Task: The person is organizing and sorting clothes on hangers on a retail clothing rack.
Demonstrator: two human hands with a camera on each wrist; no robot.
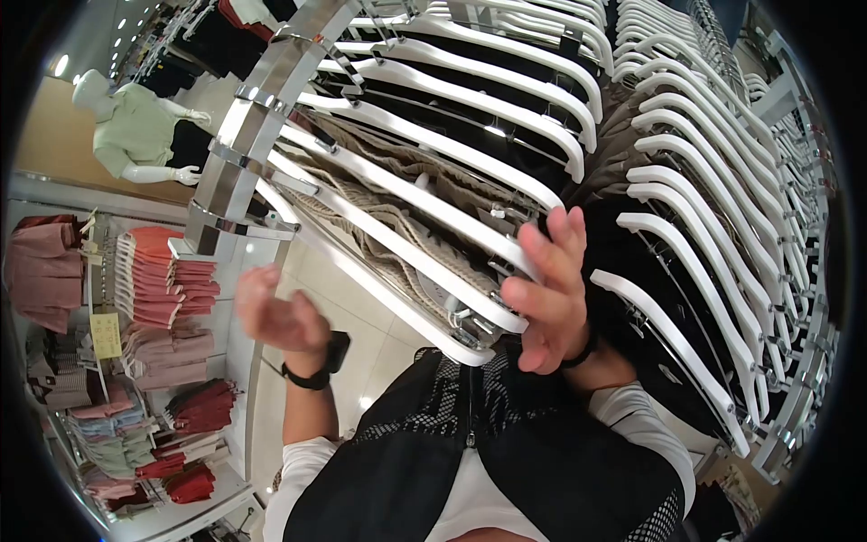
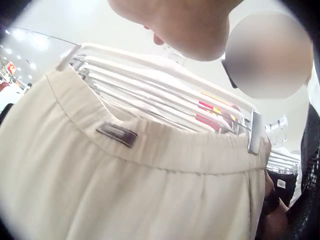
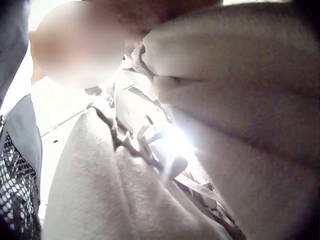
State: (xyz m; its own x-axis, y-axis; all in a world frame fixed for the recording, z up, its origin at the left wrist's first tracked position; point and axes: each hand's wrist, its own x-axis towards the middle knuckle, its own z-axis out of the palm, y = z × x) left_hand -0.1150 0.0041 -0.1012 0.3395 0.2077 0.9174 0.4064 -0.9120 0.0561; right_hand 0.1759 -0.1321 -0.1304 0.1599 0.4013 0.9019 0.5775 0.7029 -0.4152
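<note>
My right hand [image 1: 553,294] is at the right ends of several white hangers [image 1: 397,248], fingers extended and overlapping the hanger tips in the head view. Beige trousers [image 1: 361,212] hang from the clips of these hangers. The left hand [image 1: 282,316] is raised in the air to the left of the front hanger, blurred, with loosely bent fingers and nothing in them. In the left wrist view, cream trousers [image 2: 165,200] with a gathered waistband and a dark label [image 2: 117,135] hang from two metal clips. Close folds of beige cloth [image 3: 240,100] fill much of the right wrist view.
A chrome rail [image 1: 237,135] carries the hangers at the upper left. More white hangers [image 1: 695,190] with dark clothes stand on the right. Pink and red clothes [image 1: 167,280] line a wall display at far left, below a mannequin [image 1: 135,131] in a pale green top.
</note>
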